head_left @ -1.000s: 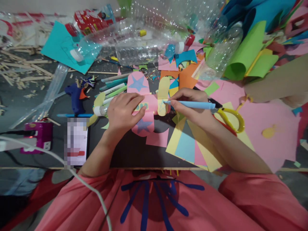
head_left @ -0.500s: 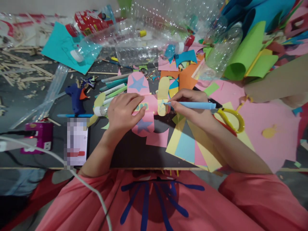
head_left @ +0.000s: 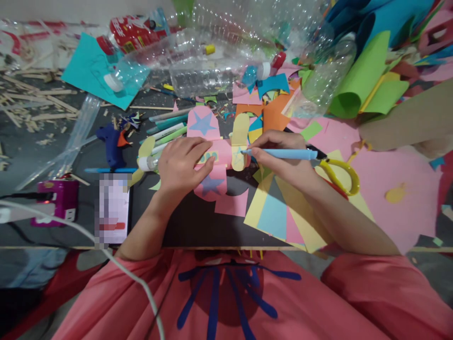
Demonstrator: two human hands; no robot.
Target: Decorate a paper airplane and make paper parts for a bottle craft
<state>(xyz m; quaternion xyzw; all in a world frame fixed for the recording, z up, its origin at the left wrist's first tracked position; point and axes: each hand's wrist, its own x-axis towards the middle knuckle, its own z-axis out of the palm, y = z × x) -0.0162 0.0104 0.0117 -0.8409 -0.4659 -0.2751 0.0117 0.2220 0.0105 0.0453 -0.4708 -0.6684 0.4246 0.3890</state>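
A toy airplane (head_left: 222, 150) made from a plastic bottle wrapped in pink paper lies on the dark table. Blue stars mark its pink wings, and its white cap and yellow propeller point left. My left hand (head_left: 184, 163) is wrapped over the body from above, holding it by the capped end. In my right hand (head_left: 279, 153) a light blue marker (head_left: 288, 154) is pinched, its tip touching the yellow tail strip (head_left: 240, 141). A blue star outline shows on that strip beside the tip.
Yellow-handled scissors (head_left: 345, 177) lie right of my right hand, over paper sheets. Several markers (head_left: 170, 127) sit behind the airplane. A blue glue gun (head_left: 111, 141) and a phone (head_left: 115, 208) are at left. Clear bottles (head_left: 212, 75) pile at the back; another person's arm (head_left: 406, 118) reaches in from the right.
Almost nothing differs. The marker tip stays at the star on the yellow strip, with at most a tiny shift of my right hand.
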